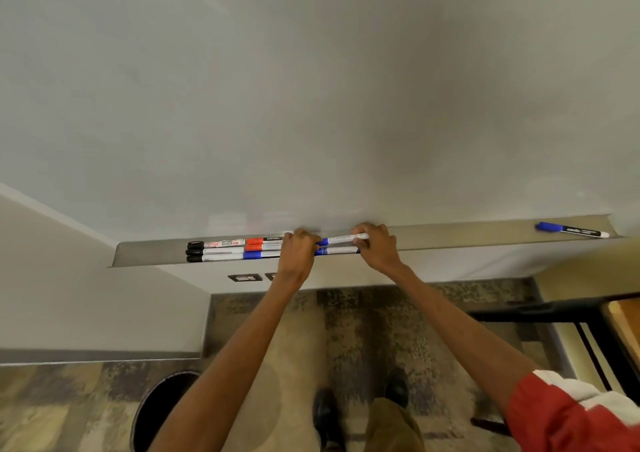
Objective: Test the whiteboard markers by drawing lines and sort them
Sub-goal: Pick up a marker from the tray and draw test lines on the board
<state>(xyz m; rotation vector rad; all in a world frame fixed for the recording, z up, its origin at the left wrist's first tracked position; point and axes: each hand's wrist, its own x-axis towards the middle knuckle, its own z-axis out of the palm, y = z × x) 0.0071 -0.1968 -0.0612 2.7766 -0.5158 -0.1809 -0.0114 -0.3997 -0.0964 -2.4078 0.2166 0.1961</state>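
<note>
Head view: whiteboard point(311, 88) w/ tray point(450, 237) along bottom edge.
Held marker point(343, 239): long axis along tray, blue cap end left.
Left hand point(297, 254): fingers curled round cap end.
Right hand point(375, 245): pinching white barrel.
Marker rows point(235, 250): lying lengthwise in tray, left part.
Lone blue marker point(571, 230): far right of tray, cap left.

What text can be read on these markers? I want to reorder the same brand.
"MARKER": red print on the top black-capped marker in the tray.
"conlin" (uncertain): white on the black band of the red marker.
Lone blue marker at the tray's right end: white print, too blurred to read.
Marker in both hands, left hand and right hand: print too small.
</note>
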